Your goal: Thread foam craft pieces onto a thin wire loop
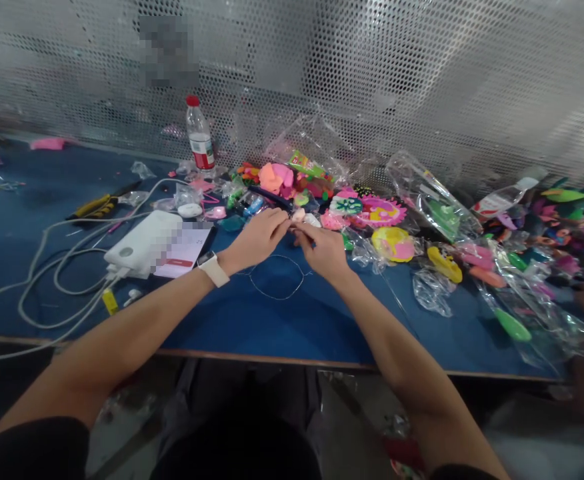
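My left hand [261,235], with a watch on a pale strap [214,269] at the wrist, reaches in from the left with its fingers closed in a pinch. My right hand [326,252] meets it fingertip to fingertip, its fingers closed too. Whatever lies between them is too small to make out. Just beyond the fingertips shows a small pale pink piece [298,215]; whether I touch it I cannot tell. A thin wire loop [278,297] with short ends sticking out at both sides lies on the blue tabletop [272,333] below my hands.
Colourful clay-like pieces [385,212] and clear plastic bags [435,290] crowd the back and right. At left are a white power bank [145,240] with cables, a phone [185,248] and yellow-black pliers [95,208]. A bottle [201,143] stands by the perforated metal wall [272,60].
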`<state>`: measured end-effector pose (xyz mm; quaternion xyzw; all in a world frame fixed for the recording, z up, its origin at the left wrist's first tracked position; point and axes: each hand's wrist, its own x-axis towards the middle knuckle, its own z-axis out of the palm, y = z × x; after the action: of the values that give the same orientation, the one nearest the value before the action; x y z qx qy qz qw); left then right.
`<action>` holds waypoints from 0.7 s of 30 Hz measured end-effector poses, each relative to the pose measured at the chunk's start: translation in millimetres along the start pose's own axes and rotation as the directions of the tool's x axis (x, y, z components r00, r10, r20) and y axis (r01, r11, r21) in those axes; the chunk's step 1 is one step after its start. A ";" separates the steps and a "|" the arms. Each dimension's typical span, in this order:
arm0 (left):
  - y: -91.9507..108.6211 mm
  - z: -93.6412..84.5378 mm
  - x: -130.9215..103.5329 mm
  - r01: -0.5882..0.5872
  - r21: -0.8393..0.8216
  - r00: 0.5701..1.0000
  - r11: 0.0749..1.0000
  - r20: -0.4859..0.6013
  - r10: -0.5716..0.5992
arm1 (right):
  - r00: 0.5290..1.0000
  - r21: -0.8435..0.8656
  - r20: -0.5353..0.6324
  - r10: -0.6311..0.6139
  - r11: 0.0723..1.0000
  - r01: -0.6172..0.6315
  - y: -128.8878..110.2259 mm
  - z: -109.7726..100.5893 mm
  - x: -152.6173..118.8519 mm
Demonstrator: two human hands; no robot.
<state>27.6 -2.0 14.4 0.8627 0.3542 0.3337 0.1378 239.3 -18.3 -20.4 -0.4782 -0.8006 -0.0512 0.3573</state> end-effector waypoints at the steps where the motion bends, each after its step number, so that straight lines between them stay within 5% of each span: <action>1: -2.8 -4.2 0.7 -0.008 -0.007 0.999 1.000 0.052 0.008 | 0.999 -0.103 0.008 -0.034 0.994 0.035 7.7 -3.4 1.9; 4: -12.9 -16.0 2.4 -0.029 -0.078 0.963 0.997 0.267 0.048 | 0.986 -0.317 0.124 -0.108 0.938 0.142 32.4 -15.6 8.2; 6: -18.5 -19.7 3.1 -0.004 -0.134 0.947 0.991 0.317 0.047 | 0.976 -0.358 0.187 -0.111 0.917 0.173 43.1 -20.9 10.2; 9: -22.9 -18.9 3.1 0.077 -0.220 0.951 0.973 0.309 -0.005 | 0.976 -0.329 0.192 -0.101 0.931 0.161 41.3 -21.1 8.3; 16: -23.0 -7.3 -1.1 0.156 -0.444 0.967 0.882 0.250 -0.045 | 0.984 0.031 0.174 -0.048 0.999 0.043 -8.5 -10.3 -0.8; 21: -17.7 -4.6 -2.5 0.176 -0.500 0.972 0.848 0.223 -0.071 | 0.985 0.032 0.166 -0.049 0.999 0.044 -9.9 -6.8 -1.5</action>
<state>14.0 8.9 8.3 0.7979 0.2915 0.3202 0.4194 235.3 -27.6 -13.7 -0.4570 -0.8392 -0.0078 0.2945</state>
